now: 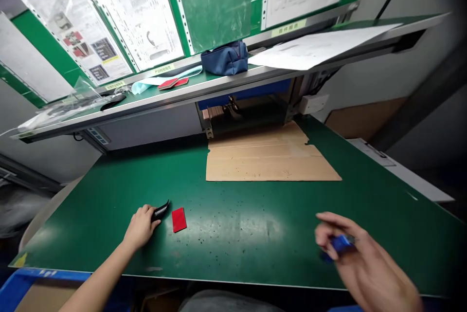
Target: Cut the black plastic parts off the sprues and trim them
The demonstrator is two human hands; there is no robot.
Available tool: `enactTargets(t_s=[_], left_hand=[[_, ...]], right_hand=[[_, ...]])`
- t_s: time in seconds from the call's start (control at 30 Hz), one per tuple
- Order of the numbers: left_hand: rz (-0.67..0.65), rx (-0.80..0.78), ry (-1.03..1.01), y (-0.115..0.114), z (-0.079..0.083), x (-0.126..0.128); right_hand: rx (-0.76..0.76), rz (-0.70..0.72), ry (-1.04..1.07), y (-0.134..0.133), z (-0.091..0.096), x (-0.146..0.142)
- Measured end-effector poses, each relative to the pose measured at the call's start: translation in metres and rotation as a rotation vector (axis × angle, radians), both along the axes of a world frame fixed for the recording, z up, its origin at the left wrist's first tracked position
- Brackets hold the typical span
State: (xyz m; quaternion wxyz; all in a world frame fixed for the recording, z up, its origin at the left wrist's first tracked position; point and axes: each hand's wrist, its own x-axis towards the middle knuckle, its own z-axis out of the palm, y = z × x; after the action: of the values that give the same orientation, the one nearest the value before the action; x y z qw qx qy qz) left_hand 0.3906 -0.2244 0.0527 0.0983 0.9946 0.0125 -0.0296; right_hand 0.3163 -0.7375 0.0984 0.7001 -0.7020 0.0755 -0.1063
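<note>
My left hand (pixel 140 227) rests on the green table (pixel 237 205) with its fingers closed round a small curved black part (pixel 160 211). Just to its right a small red rectangular piece (pixel 178 219) lies flat on the table, untouched. My right hand (pixel 361 263) hovers at the lower right, blurred by motion, with its fingers curled round a small blue object (pixel 339 245).
A flattened cardboard sheet (pixel 270 158) lies at the back middle of the table. Above it a shelf (pixel 219 85) carries a blue pouch (pixel 225 58), red pieces, a light blue mask, plastic bags and paper sheets. Documents in sleeves hang on the green back wall. A blue bin (pixel 14 287) sits at the lower left.
</note>
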Motion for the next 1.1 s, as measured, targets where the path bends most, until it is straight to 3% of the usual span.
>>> enactTargets(t_s=[0.03, 0.1, 0.17, 0.23, 0.3, 0.33, 0.43, 0.53, 0.63, 0.93, 1.1], left_hand=[[0.022, -0.037, -0.018, -0.004, 0.002, -0.003], [0.074, -0.127, -0.057, -0.018, 0.008, -0.010], [0.104, -0.235, -0.082, -0.043, 0.016, -0.020], [0.113, -0.470, -0.057, -0.081, 0.026, -0.034], [0.191, -1.105, 0.072, -0.124, 0.039, -0.052], [0.244, -1.328, 0.085, -0.145, 0.046, -0.060], [0.289, -1.660, 0.085, -0.192, 0.070, -0.078], [0.264, -1.729, 0.043, -0.211, 0.089, -0.085], [0.233, -1.729, 0.036, -0.215, 0.098, -0.086], [0.141, -1.655, 0.063, -0.214, 0.080, -0.086], [0.120, -1.664, 0.079, -0.219, 0.084, -0.079]], right_hand=[[-0.095, 0.118, 0.013, 0.010, 0.007, 0.014], [-0.476, 0.342, 0.083, 0.029, 0.011, 0.036], [-0.746, 0.479, 0.135, 0.051, 0.010, 0.046], [-0.732, 0.570, 0.148, 0.074, 0.011, 0.046], [-0.641, 0.629, 0.107, 0.094, 0.016, 0.040], [-0.630, 0.646, 0.061, 0.102, 0.021, 0.035], [-0.668, 0.692, -0.104, 0.119, 0.036, 0.025], [-0.709, 0.701, -0.209, 0.124, 0.044, 0.020], [-0.765, 0.661, -0.272, 0.124, 0.043, 0.020], [-0.976, 0.595, -0.298, 0.119, 0.032, 0.027], [-1.092, 0.629, -0.304, 0.116, 0.029, 0.034]])
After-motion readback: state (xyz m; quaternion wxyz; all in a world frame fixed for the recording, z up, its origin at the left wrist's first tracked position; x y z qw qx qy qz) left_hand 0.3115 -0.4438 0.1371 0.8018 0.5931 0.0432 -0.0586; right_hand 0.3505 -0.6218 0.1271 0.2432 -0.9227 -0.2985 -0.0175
